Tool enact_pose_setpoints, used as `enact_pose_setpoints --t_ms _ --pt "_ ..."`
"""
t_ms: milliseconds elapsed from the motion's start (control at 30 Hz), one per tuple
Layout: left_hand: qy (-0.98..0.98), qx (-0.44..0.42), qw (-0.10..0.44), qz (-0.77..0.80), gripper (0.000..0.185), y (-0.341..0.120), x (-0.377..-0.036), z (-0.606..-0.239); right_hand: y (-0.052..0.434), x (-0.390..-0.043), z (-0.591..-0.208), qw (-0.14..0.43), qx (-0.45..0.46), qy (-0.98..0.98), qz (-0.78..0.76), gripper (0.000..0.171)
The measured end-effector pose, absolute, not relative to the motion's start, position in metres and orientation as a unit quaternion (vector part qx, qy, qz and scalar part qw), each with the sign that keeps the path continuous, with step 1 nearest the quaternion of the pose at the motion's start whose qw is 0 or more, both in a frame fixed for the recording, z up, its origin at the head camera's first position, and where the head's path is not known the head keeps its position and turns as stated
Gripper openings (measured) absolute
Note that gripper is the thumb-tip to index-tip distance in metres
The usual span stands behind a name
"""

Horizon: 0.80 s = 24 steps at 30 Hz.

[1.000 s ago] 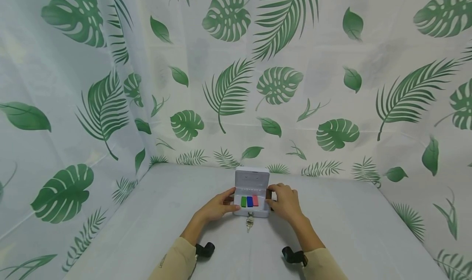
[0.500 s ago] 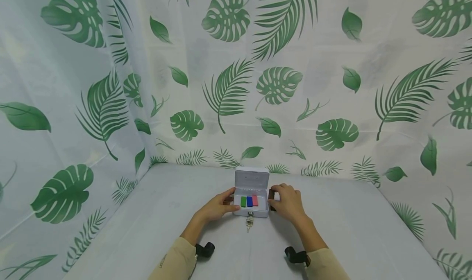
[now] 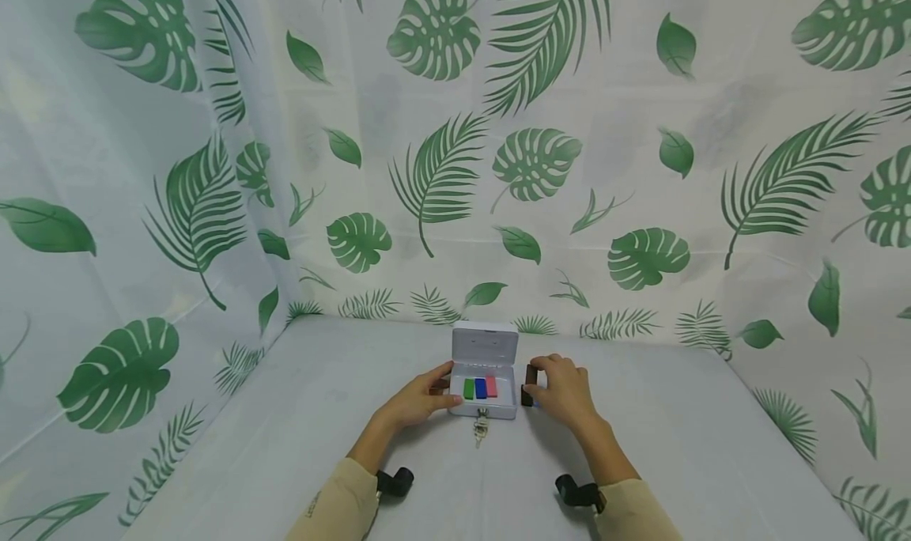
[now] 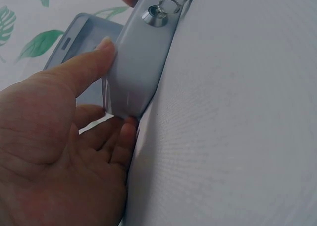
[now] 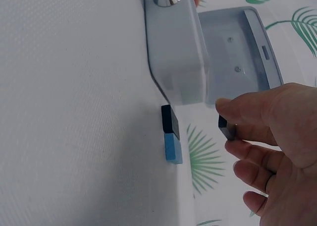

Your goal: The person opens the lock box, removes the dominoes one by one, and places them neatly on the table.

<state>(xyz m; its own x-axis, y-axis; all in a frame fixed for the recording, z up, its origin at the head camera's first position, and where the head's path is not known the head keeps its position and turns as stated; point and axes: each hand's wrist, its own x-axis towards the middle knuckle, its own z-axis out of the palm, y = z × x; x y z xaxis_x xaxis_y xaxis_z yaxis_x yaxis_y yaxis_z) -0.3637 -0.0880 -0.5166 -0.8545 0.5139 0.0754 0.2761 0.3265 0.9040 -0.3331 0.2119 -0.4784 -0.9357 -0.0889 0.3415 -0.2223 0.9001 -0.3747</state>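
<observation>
The right hand (image 3: 565,389) pinches a small dark block (image 5: 226,127) between thumb and forefinger, holding it just off the right side of the small grey lockbox (image 3: 484,387). On the cloth beside the box's right wall lie another dark block (image 5: 169,119) and a light blue block (image 5: 173,149), end to end and touching. The left hand (image 3: 416,399) grips the lockbox's left end, thumb on the front wall and fingers curled along the side. The box sits on the white table (image 3: 676,446) with its lid (image 3: 485,343) standing upright; inside lie a green block (image 3: 468,388), a blue block (image 3: 480,388) and a pink block (image 3: 492,386) side by side. A key (image 3: 481,428) hangs in the front lock. Leaf-print curtains (image 3: 213,169) enclose the table.
</observation>
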Motion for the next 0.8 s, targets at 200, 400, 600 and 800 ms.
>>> enact_pose_setpoints --t_ms 200,400,600,800 --pt "0.809 0.245 0.113 0.522 0.081 -0.088 -0.364 -0.516 0.214 -0.332 -0.478 0.158 0.079 -0.960 0.217 0.039" --pt "0.813 0.240 0.111 0.520 0.082 -0.087 -0.363 -0.516 0.217 -0.331 -0.478 0.150 0.075 -0.962 0.218 0.042" --pt "0.811 0.238 0.111 0.522 0.081 -0.087 -0.363 -0.517 0.222 -0.332 -0.480 0.145 0.070 -0.963 0.218 0.041" --pt "0.812 0.237 0.112 0.522 0.082 -0.087 -0.363 -0.516 0.228 -0.334 -0.480 0.135 0.068 -0.966 0.211 0.040"
